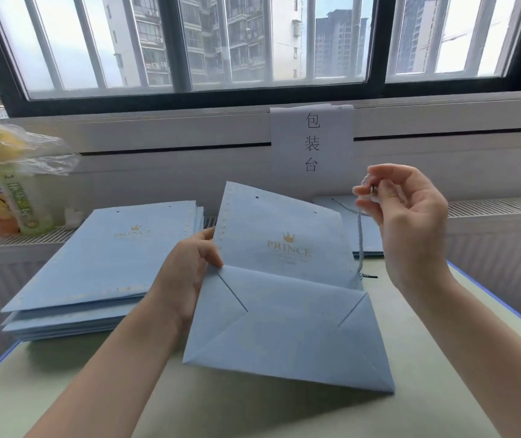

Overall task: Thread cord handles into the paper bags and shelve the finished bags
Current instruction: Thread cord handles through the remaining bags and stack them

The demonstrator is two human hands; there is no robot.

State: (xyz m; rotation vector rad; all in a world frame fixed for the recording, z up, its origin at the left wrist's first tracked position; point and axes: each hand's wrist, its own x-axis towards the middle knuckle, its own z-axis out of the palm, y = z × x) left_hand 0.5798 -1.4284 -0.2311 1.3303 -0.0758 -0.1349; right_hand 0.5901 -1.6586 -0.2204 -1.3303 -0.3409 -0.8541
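A flat light-blue paper bag (281, 311) with a gold crown logo lies partly lifted at the middle of the table, its folded bottom flap toward me. My left hand (189, 267) grips the bag's left edge, thumb on top. My right hand (407, 222) is raised to the right of the bag and pinches the upper end of a light-blue cord (359, 245) between thumb and fingers. The cord hangs down to the bag's right edge, where its dark tip sticks out. Punched holes show along the bag's top edge.
A stack of flat blue bags (95, 267) lies at the left. More blue bags (366, 229) lie behind the cord at the right. A bottle with a plastic wrap (9, 184) stands on the sill at far left. A paper sign (312, 143) hangs under the window.
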